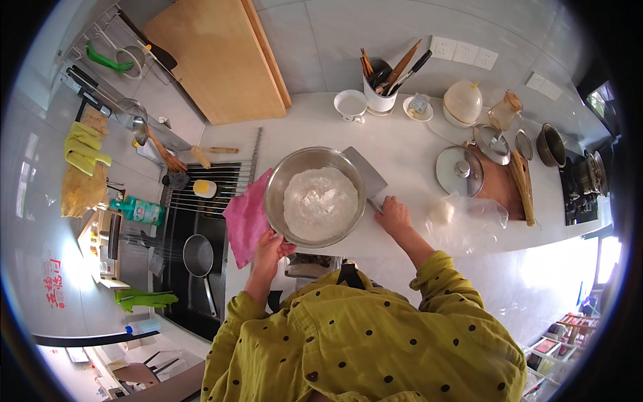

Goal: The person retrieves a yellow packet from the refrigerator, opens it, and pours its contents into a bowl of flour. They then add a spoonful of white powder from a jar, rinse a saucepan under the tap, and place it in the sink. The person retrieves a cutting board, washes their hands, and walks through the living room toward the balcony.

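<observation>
A wide stainless steel bowl (pixel 270 201) stands on the countertop in front of me, with a mound of white flour (pixel 321 203) inside. My left hand (pixel 269 251) grips its near-left rim. On the bowl's right lies a broad-bladed knife, apparently a cleaver (pixel 369 173), flat on the counter and partly hidden by the bowl. The fingers of my right hand (pixel 394 216) are closed around its handle. A pink cloth (pixel 246 218) is spread left of the bowl, at the sink's edge. Right of my right hand is a clear plastic bag (pixel 477 221) with a pale round lump (pixel 443 213) at it.
The sink (pixel 173 296) at left holds a small pan (pixel 198 255) below a metal rack (pixel 226 173). Behind the bowl stand a white cup (pixel 350 105) and a utensil holder (pixel 379 100). A glass lid (pixel 447 173) and a brown board (pixel 502 188) lie right, before the stove (pixel 577 198).
</observation>
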Demonstrator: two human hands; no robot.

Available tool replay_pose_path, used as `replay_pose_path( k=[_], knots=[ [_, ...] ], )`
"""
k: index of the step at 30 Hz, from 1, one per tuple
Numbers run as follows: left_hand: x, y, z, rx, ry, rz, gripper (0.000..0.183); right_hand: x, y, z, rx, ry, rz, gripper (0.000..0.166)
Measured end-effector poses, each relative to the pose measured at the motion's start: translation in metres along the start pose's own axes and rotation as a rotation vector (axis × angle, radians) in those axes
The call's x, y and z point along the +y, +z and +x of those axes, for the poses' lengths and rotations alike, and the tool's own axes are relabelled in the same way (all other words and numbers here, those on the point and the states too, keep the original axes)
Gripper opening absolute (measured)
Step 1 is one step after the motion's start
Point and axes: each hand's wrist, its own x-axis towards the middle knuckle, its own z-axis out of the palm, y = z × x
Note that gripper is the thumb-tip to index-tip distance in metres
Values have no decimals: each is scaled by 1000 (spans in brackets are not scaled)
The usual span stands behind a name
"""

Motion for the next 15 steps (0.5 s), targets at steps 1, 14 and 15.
replay_pose_path(
  k=[1, 14, 15],
  knots=[
    [-2, 0, 3, 27, 1, 21, 33, 5, -2, 2, -11, -6, -6, 40],
    [3, 22, 1, 123, 26, 152, 32, 84, -25, 44, 441, 94, 168, 25],
    [3, 26, 0, 115, 37, 132, 33, 82, -19, 42, 447, 22, 211, 22]
  ],
)
